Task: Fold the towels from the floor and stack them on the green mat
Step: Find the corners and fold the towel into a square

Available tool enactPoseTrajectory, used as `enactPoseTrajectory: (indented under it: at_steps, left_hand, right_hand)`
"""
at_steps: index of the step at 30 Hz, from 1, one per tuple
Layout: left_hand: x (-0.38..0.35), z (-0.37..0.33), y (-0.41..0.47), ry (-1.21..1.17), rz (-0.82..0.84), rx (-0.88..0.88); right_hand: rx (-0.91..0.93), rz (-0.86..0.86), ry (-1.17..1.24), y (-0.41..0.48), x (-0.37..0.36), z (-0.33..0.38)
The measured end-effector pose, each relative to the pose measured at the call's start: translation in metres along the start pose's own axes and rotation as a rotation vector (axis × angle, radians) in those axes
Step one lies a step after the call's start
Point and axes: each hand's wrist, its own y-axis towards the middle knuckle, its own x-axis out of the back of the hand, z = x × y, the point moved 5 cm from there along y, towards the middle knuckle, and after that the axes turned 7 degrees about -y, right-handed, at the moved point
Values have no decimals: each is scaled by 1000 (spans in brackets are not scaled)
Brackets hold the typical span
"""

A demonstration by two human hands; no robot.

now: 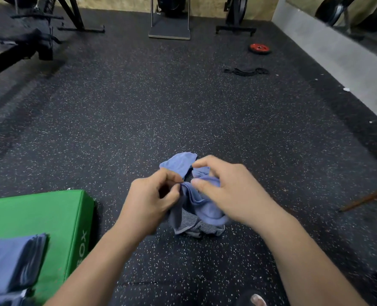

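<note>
1. Centrally, the left hand pinches a fold of a crumpled blue towel between thumb and curled fingers, closed tight on the cloth; the right hand grips the same towel from the other side, its fingers bent over a bunched part of the fabric.
2. Between the two hands the towel hangs in loose folds above the floor; one corner sticks up beyond the knuckles, and a darker striped hem shows at the bottom of the bundle; whether that hem touches the floor I cannot tell.
3. Both bare forearms reach in from the lower edge of the view, meeting at the towel.
4. To the left lies the green mat, a thick padded block with dark lettering on its side; it sits on the floor, near the left forearm.
5. On the mat's near end rests a stack of folded blue towels, dark edges showing along its right side; part of the stack is cut off by the frame.
6. Farther out, the floor is dark rubber flecked with pale specks; a red weight plate lies flat far right, with a black strap just nearer; a brown stick lies at the right edge.
7. Along the back wall stand dark pieces of gym equipment.
</note>
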Motion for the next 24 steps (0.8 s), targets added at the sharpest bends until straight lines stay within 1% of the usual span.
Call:
enactPoseTrajectory:
  at_steps: [2, 4, 7, 9, 14, 18, 20, 24]
  left_hand:
    - [-3, -9, -3, -14, 15, -68]
    - [-2, -15, -4, -31, 17, -99]
    - [-1, -16, -5, -16, 7, -138]
    - [-2, -14, -6, 50, 15, -160]
    - [-14, 1, -7, 197, 124, -107]
    - [-8, 5, -4, 218, 82, -50]
    - [-4, 6, -2, 157, 65, -16]
    - [-4, 7, -3, -116, 50, 104]
  right_hand:
    - [4, 79, -44, 1, -12, 2]
    - [8, 126, -51, 1, -18, 4]
    - [-1, 128, -71, 2, -20, 5]
    - [-6, 121, -79, 3, -20, 5]
    - [-5, 147, -140, 0, -28, 13]
    - [-14, 140, -111, 0, -25, 15]
    - [-13, 123, -79, 0, -23, 17]
    - [5, 36, -23, 0, -18, 23]
